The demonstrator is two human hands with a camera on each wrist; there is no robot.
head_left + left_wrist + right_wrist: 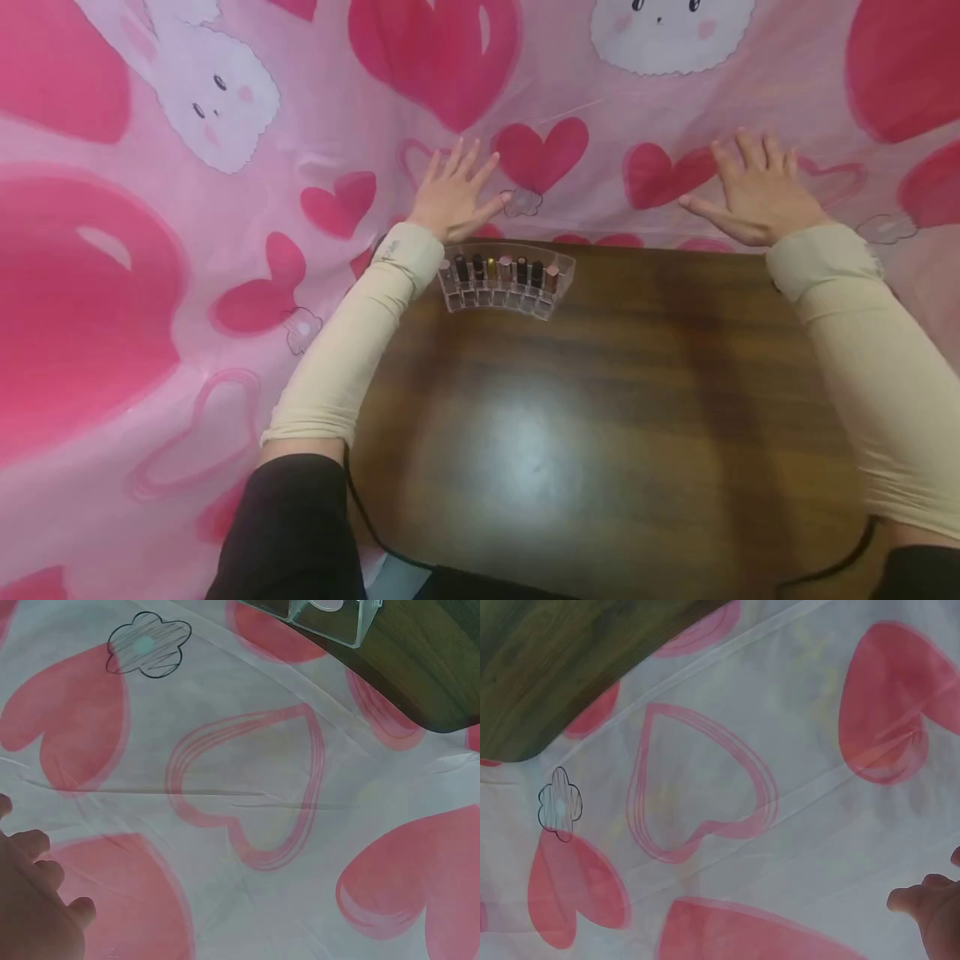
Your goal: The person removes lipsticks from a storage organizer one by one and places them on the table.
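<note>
In the head view my left hand [455, 196] is raised with its fingers spread, just beyond a clear lipstick organizer [495, 297]. The organizer stands at the far left of the wooden table, curved and stepped. A row of several lipsticks [521, 268] fills its back slots, most with dark caps, one gold; the front slots show no lipstick. My right hand [765, 196] is held up past the far right of the table, fingers spread and thumb out. Neither hand holds anything. The left wrist view catches a corner of the organizer [330, 621] at its top edge.
The brown wooden table [637, 400] reflects a bright light spot. A pink cloth [360, 100] with hearts and rabbits hangs behind it and along the left. Dark cables [375, 533] run from both sleeves near the front edge.
</note>
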